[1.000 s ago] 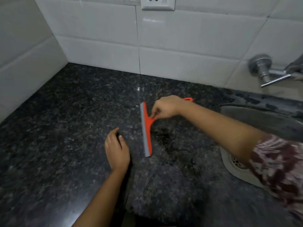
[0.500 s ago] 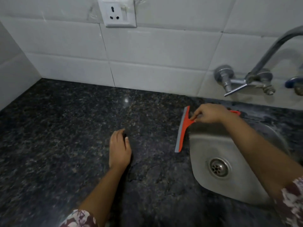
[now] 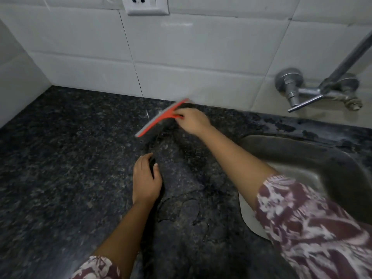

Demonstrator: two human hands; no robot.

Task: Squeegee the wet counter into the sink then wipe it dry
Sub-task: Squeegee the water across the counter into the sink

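Note:
My right hand [image 3: 192,120] grips the handle of a red squeegee with a grey blade [image 3: 161,119]. The blade is tilted and blurred, near the back wall, left of the steel sink [image 3: 298,158]. The dark speckled granite counter [image 3: 60,158] shows wet streaks and puddle outlines in the middle, in front of the squeegee. My left hand [image 3: 146,180] rests flat on the counter, palm down, fingers slightly apart, holding nothing. No cloth is in view.
White tiled walls [image 3: 201,57] close the counter at the back and on the left. A socket plate [image 3: 148,5] sits high on the back wall. A metal tap [image 3: 314,91] juts out over the sink at the right.
My right hand has carried the squeegee from the sink's left rim back leftward and toward the wall, tilting the blade. My left hand has stayed flat on the counter.

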